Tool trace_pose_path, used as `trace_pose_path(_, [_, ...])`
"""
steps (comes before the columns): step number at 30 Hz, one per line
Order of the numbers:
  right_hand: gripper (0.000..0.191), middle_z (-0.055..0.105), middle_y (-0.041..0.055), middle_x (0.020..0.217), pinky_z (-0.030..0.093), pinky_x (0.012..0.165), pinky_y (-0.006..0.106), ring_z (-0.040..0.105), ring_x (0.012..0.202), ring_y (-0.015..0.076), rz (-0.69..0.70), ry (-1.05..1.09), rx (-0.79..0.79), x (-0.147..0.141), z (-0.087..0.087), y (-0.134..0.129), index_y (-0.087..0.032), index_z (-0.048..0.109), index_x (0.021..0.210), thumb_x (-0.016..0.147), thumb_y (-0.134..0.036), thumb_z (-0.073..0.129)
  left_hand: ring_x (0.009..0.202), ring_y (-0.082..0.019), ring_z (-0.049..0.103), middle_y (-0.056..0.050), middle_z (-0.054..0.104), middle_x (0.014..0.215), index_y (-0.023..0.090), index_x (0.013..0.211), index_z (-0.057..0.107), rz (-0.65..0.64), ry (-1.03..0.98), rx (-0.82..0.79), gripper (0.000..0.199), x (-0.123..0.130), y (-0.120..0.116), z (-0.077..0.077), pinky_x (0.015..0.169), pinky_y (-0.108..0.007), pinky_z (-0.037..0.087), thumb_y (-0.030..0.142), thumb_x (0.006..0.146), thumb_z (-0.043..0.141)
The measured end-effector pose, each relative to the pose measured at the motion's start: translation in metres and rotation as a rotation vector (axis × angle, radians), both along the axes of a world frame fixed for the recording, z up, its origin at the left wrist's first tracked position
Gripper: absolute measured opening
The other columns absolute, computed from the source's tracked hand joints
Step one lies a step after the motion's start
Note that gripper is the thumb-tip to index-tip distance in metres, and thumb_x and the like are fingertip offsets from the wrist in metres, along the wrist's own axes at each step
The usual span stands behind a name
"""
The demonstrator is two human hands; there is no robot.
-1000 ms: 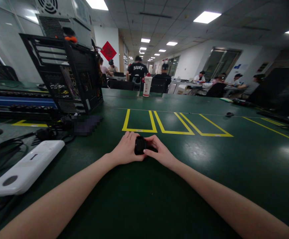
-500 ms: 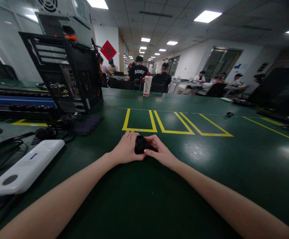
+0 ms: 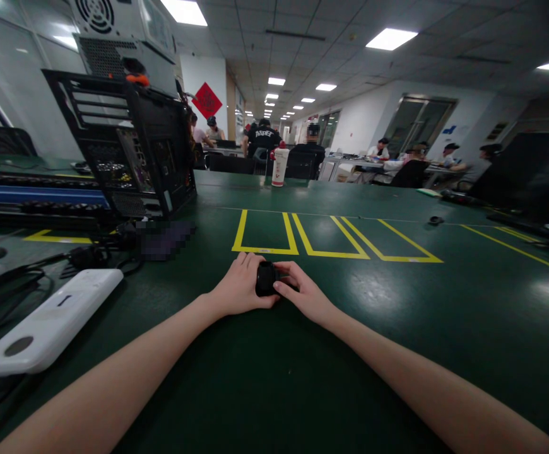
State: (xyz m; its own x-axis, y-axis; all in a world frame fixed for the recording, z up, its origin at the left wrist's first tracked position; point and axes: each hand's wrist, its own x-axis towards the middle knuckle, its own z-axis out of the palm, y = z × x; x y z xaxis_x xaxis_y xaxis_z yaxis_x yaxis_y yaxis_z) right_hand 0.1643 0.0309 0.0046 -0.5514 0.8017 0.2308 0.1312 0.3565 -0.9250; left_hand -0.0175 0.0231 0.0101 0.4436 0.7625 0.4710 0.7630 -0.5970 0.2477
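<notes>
A small black object (image 3: pixel 265 278) is held between my two hands, over the green table (image 3: pixel 274 378) and just in front of the yellow tape outlines (image 3: pixel 265 251). My left hand (image 3: pixel 243 284) wraps round its left side, with the thumb underneath. From the right, my right hand (image 3: pixel 301 291) pinches its edge with thumb and fingers. What exactly the object is, I cannot make out.
A black computer case (image 3: pixel 146 145) stands at the back left, near cables and a white device (image 3: pixel 52 321). A white cup with a red top (image 3: pixel 279 167) is at the far edge. A small black part (image 3: pixel 435 221) lies right. People sit beyond.
The view has tilted up slightly, so things appear a little lower. My right fingers have shifted slightly on the black object; both hands stay on it.
</notes>
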Motion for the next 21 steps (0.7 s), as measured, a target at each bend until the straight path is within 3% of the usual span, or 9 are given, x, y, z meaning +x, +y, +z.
trace_pose_path(10, [0.023, 0.053, 0.0032, 0.101, 0.041, 0.09, 0.037, 0.053, 0.099, 0.0168, -0.004, 0.092, -0.016, -0.001, -0.001, 0.0016, -0.021, 0.047, 0.098, 0.077, -0.025, 0.056, 0.089, -0.025, 0.045, -0.01, 0.048, 0.096, 0.013, 0.104, 0.043, 0.003, -0.006, 0.031, 0.06, 0.0004, 0.0009, -0.0021, 0.079, -0.039, 0.041, 0.05, 0.061, 0.061])
trace_pose_path(16, [0.034, 0.05, 0.006, 0.112, 0.039, 0.093, 0.04, 0.05, 0.105, 0.0188, -0.023, 0.016, -0.019, -0.0002, -0.0001, 0.0023, -0.022, 0.044, 0.112, 0.079, -0.026, 0.053, 0.089, -0.025, 0.046, -0.009, 0.048, 0.096, 0.013, 0.105, 0.043, 0.001, -0.005, 0.006, 0.059, -0.0001, 0.0007, -0.0014, 0.077, -0.039, 0.042, 0.051, 0.063, 0.059])
trace_pose_path(21, [0.034, 0.051, 0.0039, 0.109, 0.038, 0.094, 0.042, 0.05, 0.105, 0.0197, 0.016, 0.021, 0.01, 0.0018, 0.0031, 0.0001, -0.022, 0.047, 0.104, 0.074, -0.021, 0.06, 0.089, -0.025, 0.045, -0.01, 0.048, 0.098, 0.013, 0.104, 0.042, 0.0, 0.007, 0.018, 0.058, -0.0004, 0.001, -0.002, 0.077, -0.039, 0.041, 0.05, 0.063, 0.06])
